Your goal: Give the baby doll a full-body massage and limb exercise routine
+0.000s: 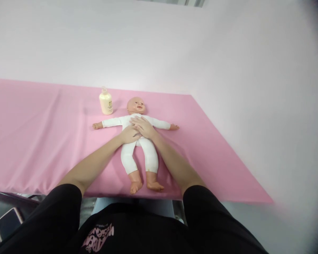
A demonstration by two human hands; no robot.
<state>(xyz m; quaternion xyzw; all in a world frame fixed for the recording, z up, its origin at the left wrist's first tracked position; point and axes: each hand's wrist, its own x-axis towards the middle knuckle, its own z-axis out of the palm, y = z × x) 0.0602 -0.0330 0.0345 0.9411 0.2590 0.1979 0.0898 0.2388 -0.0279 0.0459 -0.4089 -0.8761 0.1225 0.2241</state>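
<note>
A baby doll (151, 155) in a white suit lies on its back, arms spread wide, head away from me. My left hand (130, 134) rests on its belly with the fingers pointing to the right. Across the doll's chest lies my right hand (144, 127), its fingers stretched out flat and slanting up to the left. The two hands meet at the middle of the body, and the right one partly covers the left one's fingertips. Neither hand grips anything.
A cream-coloured pump bottle (106, 103) stands left of the doll's head. Pink cloth (55, 141) covers the table, which has white walls behind and on the right. A phone (8, 224) lies on a dark surface at the lower left.
</note>
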